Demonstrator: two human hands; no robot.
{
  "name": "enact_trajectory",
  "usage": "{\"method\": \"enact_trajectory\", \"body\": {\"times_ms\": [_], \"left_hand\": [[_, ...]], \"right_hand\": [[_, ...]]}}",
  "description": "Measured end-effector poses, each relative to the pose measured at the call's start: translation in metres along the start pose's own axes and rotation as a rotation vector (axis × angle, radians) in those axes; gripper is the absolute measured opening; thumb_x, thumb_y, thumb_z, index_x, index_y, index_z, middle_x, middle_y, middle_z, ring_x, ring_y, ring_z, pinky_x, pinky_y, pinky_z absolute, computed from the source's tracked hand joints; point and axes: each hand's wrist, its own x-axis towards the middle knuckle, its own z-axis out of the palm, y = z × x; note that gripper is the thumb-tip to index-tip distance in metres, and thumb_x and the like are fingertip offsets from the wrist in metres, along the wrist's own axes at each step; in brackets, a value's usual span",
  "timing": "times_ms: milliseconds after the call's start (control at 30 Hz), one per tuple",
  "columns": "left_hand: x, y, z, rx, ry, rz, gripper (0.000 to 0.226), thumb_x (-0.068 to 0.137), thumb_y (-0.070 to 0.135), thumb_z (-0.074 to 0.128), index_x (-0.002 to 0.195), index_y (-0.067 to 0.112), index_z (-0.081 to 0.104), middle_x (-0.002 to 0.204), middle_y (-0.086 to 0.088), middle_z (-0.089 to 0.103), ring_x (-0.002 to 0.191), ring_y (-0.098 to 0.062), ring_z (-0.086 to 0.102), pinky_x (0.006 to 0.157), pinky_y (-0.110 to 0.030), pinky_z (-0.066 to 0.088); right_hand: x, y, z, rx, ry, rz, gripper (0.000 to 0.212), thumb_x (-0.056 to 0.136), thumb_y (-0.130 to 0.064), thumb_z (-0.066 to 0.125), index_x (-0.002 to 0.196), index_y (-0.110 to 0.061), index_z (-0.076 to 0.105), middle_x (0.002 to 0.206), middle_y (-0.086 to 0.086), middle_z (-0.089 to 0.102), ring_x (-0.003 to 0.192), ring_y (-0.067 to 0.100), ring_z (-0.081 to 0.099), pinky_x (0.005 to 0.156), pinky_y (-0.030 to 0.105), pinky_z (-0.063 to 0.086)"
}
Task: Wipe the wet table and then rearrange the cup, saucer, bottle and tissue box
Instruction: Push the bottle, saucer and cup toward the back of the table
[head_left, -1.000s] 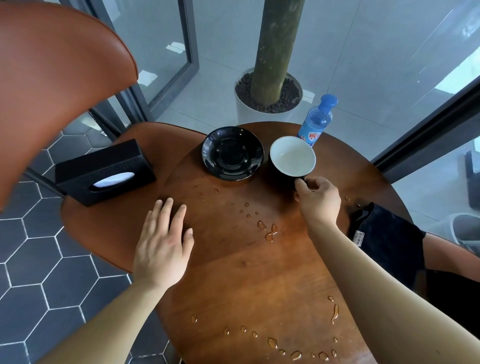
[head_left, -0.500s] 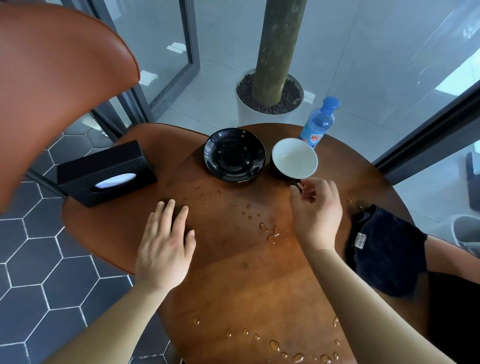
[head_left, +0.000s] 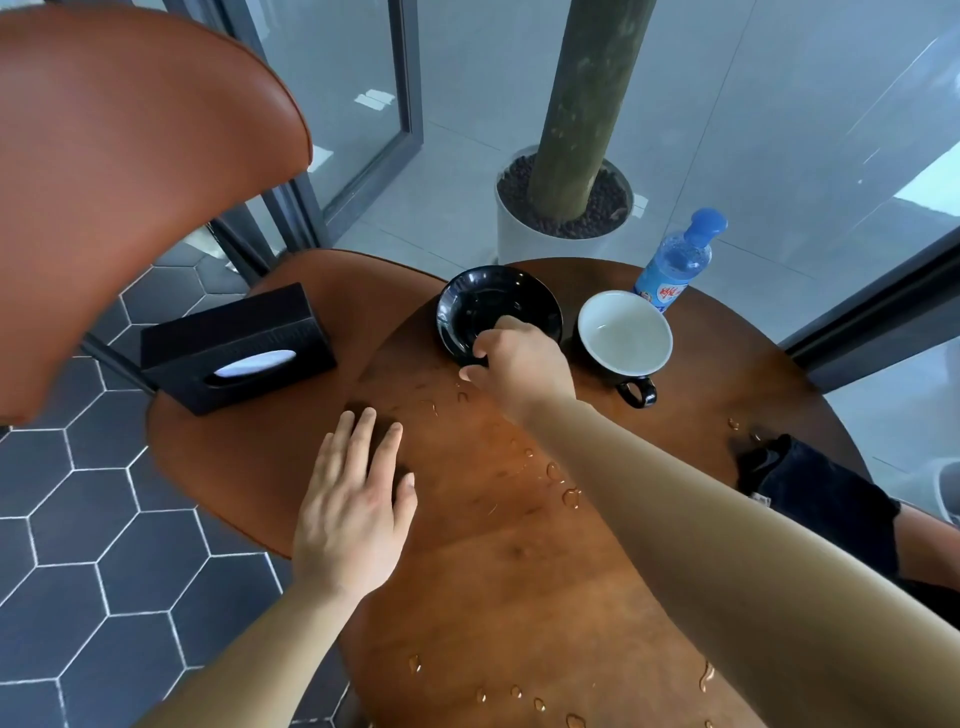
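Fingers of right hand gripping saucer, left hand flat

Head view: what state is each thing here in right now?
Round wooden table, wet with droplets.
Black glossy saucer, empty, rim pinched by right hand.
Black cup with white inside, upright, beside saucer.
Blue-capped plastic bottle, upright, capped.
Black tissue box, tissue showing.
Left hand, flat on table.
Dark cloth, crumpled.

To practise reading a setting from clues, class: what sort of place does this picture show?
Probably a café or lounge seating corner: a small round wooden table with a saucer and cup, a leather-look chair, and a potted tree beside floor-to-ceiling glass.
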Motion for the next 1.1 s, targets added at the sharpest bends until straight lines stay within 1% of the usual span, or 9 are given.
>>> {"method": "enact_trajectory", "body": {"times_ms": [133, 233, 367, 500, 633, 833, 900, 1033, 1100], "left_hand": [[0.0, 0.0, 0.0, 0.003, 0.007, 0.004, 0.055, 0.103, 0.04, 0.035, 0.146, 0.01, 0.05, 0.159, -0.019, 0.038, 0.15, -0.036, 0.03, 0.122, -0.051, 0.028], [-0.001, 0.0, 0.001, -0.001, 0.021, 0.004, 0.054, 0.102, 0.039, 0.038, 0.145, 0.01, 0.051, 0.158, -0.019, 0.039, 0.149, -0.037, 0.032, 0.122, -0.051, 0.029], [-0.001, -0.001, 0.002, -0.004, 0.025, 0.0, 0.053, 0.102, 0.039, 0.038, 0.145, 0.01, 0.052, 0.158, -0.018, 0.039, 0.149, -0.036, 0.032, 0.122, -0.051, 0.029], [-0.001, 0.0, 0.002, -0.005, 0.02, -0.002, 0.054, 0.102, 0.04, 0.036, 0.145, 0.01, 0.051, 0.158, -0.018, 0.038, 0.15, -0.036, 0.031, 0.122, -0.051, 0.029], [-0.001, -0.001, 0.001, -0.005, 0.009, -0.001, 0.055, 0.103, 0.041, 0.035, 0.146, 0.01, 0.051, 0.159, -0.018, 0.038, 0.15, -0.036, 0.03, 0.122, -0.051, 0.029], [-0.001, -0.001, 0.001, -0.009, 0.002, -0.001, 0.054, 0.102, 0.04, 0.036, 0.145, 0.01, 0.052, 0.158, -0.018, 0.038, 0.15, -0.036, 0.03, 0.122, -0.051, 0.028], [-0.001, -0.001, 0.001, -0.009, 0.003, 0.004, 0.054, 0.102, 0.04, 0.036, 0.145, 0.01, 0.052, 0.158, -0.019, 0.038, 0.15, -0.036, 0.03, 0.122, -0.051, 0.028], [-0.001, 0.0, 0.0, -0.009, -0.008, 0.003, 0.055, 0.102, 0.04, 0.035, 0.145, 0.01, 0.05, 0.159, -0.019, 0.037, 0.15, -0.036, 0.029, 0.123, -0.051, 0.027], [-0.001, 0.0, -0.001, -0.011, -0.01, 0.001, 0.056, 0.102, 0.04, 0.034, 0.145, 0.01, 0.05, 0.158, -0.02, 0.037, 0.15, -0.037, 0.029, 0.123, -0.051, 0.027]], "right_hand": [[0.015, -0.013, 0.002, -0.084, -0.041, -0.026, 0.02, 0.097, -0.029, 0.062, 0.105, -0.013, 0.07, 0.101, 0.007, 0.062, 0.092, 0.029, 0.063, 0.076, 0.04, 0.056], [0.018, -0.015, 0.003, -0.132, -0.034, -0.036, 0.02, 0.099, -0.023, 0.057, 0.109, -0.011, 0.07, 0.104, 0.009, 0.063, 0.096, 0.031, 0.062, 0.077, 0.041, 0.057], [0.024, -0.009, 0.002, -0.166, 0.009, -0.041, 0.019, 0.099, -0.014, 0.056, 0.112, -0.01, 0.069, 0.105, 0.011, 0.063, 0.1, 0.032, 0.06, 0.074, 0.041, 0.055], [0.028, -0.001, -0.003, -0.167, 0.008, -0.026, 0.019, 0.099, -0.019, 0.058, 0.111, -0.009, 0.069, 0.105, 0.011, 0.062, 0.102, 0.033, 0.058, 0.075, 0.041, 0.051], [0.033, 0.005, -0.005, -0.169, 0.026, 0.034, 0.016, 0.097, -0.017, 0.059, 0.106, -0.008, 0.069, 0.102, 0.011, 0.062, 0.101, 0.035, 0.058, 0.075, 0.04, 0.05], [0.028, 0.011, -0.005, -0.156, 0.04, 0.047, 0.023, 0.098, -0.024, 0.062, 0.112, -0.006, 0.066, 0.106, 0.014, 0.062, 0.105, 0.035, 0.056, 0.076, 0.042, 0.048], [0.025, 0.013, -0.005, -0.131, 0.056, 0.045, 0.024, 0.098, -0.025, 0.062, 0.111, -0.005, 0.065, 0.106, 0.014, 0.061, 0.105, 0.034, 0.055, 0.077, 0.042, 0.049], [0.013, 0.013, -0.005, -0.067, 0.148, 0.021, 0.016, 0.095, -0.016, 0.059, 0.104, -0.003, 0.064, 0.099, 0.014, 0.06, 0.099, 0.035, 0.054, 0.076, 0.045, 0.052], [0.002, 0.013, -0.005, -0.033, 0.184, 0.007, 0.017, 0.091, -0.013, 0.059, 0.104, -0.004, 0.067, 0.097, 0.014, 0.062, 0.095, 0.036, 0.056, 0.077, 0.046, 0.052]]}}
